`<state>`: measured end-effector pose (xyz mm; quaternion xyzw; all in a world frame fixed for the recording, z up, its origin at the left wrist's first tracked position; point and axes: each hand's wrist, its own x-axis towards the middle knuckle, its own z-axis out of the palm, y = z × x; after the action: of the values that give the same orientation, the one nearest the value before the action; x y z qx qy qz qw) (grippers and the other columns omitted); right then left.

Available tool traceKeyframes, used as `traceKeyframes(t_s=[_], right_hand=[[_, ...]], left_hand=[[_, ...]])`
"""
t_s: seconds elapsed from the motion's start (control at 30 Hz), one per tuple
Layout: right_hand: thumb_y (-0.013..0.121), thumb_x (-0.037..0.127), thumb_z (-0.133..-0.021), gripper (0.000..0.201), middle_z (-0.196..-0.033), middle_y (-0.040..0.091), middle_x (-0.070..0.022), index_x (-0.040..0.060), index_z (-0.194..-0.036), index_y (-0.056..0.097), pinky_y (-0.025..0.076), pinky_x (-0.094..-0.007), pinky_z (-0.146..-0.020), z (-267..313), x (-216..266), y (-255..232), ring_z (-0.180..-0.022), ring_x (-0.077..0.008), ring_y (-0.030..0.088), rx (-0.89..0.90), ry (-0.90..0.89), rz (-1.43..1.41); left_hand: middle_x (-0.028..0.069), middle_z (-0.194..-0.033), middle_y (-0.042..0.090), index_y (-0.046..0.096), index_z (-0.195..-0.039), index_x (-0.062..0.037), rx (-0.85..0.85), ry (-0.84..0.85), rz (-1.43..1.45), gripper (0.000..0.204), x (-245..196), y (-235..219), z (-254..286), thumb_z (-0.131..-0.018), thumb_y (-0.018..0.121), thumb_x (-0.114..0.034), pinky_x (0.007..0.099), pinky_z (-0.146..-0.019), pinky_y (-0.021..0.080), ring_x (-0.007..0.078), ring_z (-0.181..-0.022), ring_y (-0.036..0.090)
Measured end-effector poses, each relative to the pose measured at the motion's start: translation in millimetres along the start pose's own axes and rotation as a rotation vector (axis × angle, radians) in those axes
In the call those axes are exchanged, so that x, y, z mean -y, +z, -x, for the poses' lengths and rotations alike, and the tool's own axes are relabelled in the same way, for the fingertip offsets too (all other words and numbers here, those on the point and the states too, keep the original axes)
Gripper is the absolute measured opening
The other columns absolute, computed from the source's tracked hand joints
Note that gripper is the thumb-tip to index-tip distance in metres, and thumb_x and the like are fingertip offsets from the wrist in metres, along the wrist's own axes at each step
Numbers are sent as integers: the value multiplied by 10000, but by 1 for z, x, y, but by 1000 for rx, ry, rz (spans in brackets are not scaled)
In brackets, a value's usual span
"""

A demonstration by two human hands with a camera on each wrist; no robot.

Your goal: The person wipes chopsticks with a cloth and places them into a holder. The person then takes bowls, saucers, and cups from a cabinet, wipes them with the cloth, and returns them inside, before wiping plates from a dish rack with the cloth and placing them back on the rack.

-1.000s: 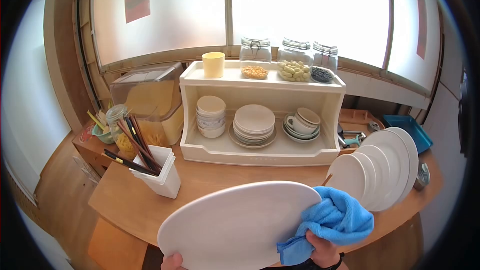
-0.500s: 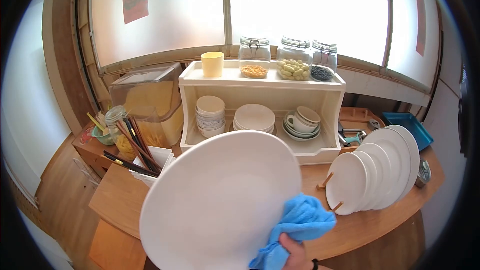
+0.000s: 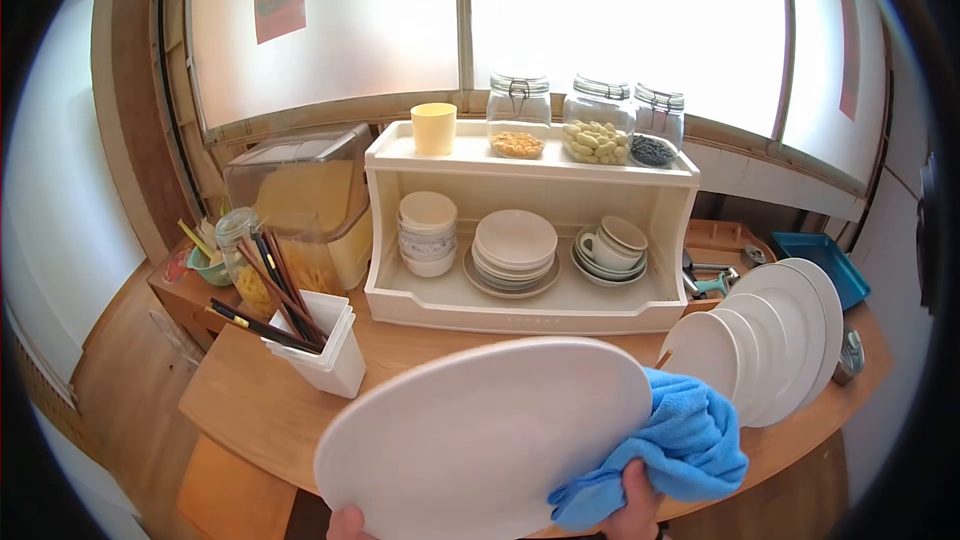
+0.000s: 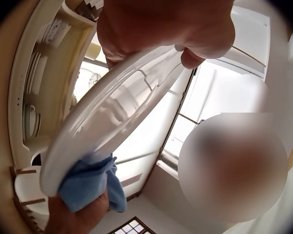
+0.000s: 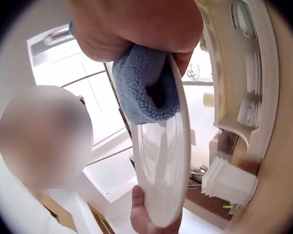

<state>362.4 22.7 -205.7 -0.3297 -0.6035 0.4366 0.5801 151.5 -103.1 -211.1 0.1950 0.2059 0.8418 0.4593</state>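
A large white plate (image 3: 480, 440) is held tilted above the table's front edge. The left hand (image 3: 347, 522) grips its lower left rim; in the left wrist view that hand (image 4: 166, 29) pinches the rim between thumb and fingers. On the right side, a blue cloth (image 3: 690, 440) is wrapped over the rim, and the right hand (image 3: 636, 505) grips the plate through it. The right wrist view shows the right hand (image 5: 141, 29) over the folded cloth (image 5: 141, 87), with the left hand (image 5: 144, 214) at the plate's opposite end.
Behind the plate stands a cream shelf (image 3: 530, 320) with bowls, stacked plates and cups, jars on top. White plates (image 3: 700, 350) stand upright in a rack at right. A white holder (image 3: 335, 365) with chopsticks is at left, on the wooden table (image 3: 240, 390).
The plate rose and faced the camera half a second ago, and is now lower and tipped back again. The cloth and right hand moved with it, ending farther right.
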Motion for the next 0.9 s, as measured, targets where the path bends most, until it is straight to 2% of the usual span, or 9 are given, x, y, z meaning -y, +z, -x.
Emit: traceKeyframes(t_s=[0.1, 0.2, 0.37, 0.47, 0.53, 0.6, 0.63, 0.83, 0.9], right_hand=[[586, 164, -948, 243, -1067, 614, -78, 37, -1156, 583, 474, -366, -897, 23, -1, 27, -975, -222, 591, -3, 255, -420], [546, 149, -970, 233, -1020, 619, -88, 39, -1176, 559, 502, -366, -863, 35, 1, 40, -929, -230, 614, -3, 508, -838], [533, 163, -958, 221, -986, 614, -81, 47, -1146, 542, 513, -365, -807, -7, 14, 18, -872, -238, 618, 147, 743, -664], [551, 144, -940, 249, -1032, 624, -100, 26, -1159, 558, 511, -379, -842, -22, 5, -13, -928, -249, 621, -36, 606, -571], [572, 132, -922, 289, -1113, 623, -123, 10, -1185, 570, 501, -405, -887, -21, -28, -42, -989, -267, 612, -191, 23, -263], [585, 165, -930, 335, -1189, 607, -124, -4, -1219, 567, 487, -416, -912, -15, -25, -50, -1027, -267, 599, -105, 122, -293], [583, 171, -935, 329, -1183, 607, -121, -4, -1213, 568, 488, -414, -907, -15, -25, -50, -1021, -262, 599, -86, 82, -158], [570, 204, -957, 306, -1154, 612, -104, -3, -1182, 569, 492, -405, -886, -17, -22, -32, -994, -239, 602, 23, -132, 512], [546, 237, -981, 274, -1083, 622, -94, 9, -1131, 569, 492, -374, -863, -4, -11, -4, -963, -213, 605, -107, 404, -660]], left_hand=[[234, -1388, 458, 340, -1429, -3, 168, 121, 328, 715, 14, 32, 0, -917, 524, -467, 469, -1009, 435, 378, -1239, 487], [240, -1388, 457, 344, -1429, -7, 190, 139, 150, 711, 12, 26, 2, -925, 517, -476, 471, -1014, 429, 377, -1240, 488], [254, -1388, 454, 353, -1428, -16, 218, 185, -303, 700, 5, 4, 7, -944, 502, -500, 475, -1026, 414, 374, -1242, 490], [263, -1389, 452, 359, -1428, -22, 220, 198, -558, 695, 7, -3, 8, -956, 492, -515, 478, -1034, 405, 372, -1243, 491], [253, -1389, 457, 396, -1406, -18, 352, 198, -449, 668, -3, 20, -8, -957, 514, -497, 483, -1042, 398, 357, -1240, 500], [191, -1397, 478, 444, -1378, -17, 456, 43, -388, 582, -23, 31, -21, -956, 574, -397, 489, -1049, 397, 314, -1246, 508], [145, -1381, 508, 452, -1372, -30, 230, 31, -468, 513, -3, -32, -4, -964, 582, -312, 490, -1047, 397, 294, -1254, 500], [134, -1363, 517, 440, -1382, -51, 138, -29, -120, 495, -3, 11, -18, -949, 587, -241, 446, -1063, 386, 311, -1219, 521], [142, -1473, 388, 283, -1467, -42, 89, -13, -216, 762, 6, 24, -20, -919, 526, -512, 504, -1085, 343, 326, -1321, 414]])
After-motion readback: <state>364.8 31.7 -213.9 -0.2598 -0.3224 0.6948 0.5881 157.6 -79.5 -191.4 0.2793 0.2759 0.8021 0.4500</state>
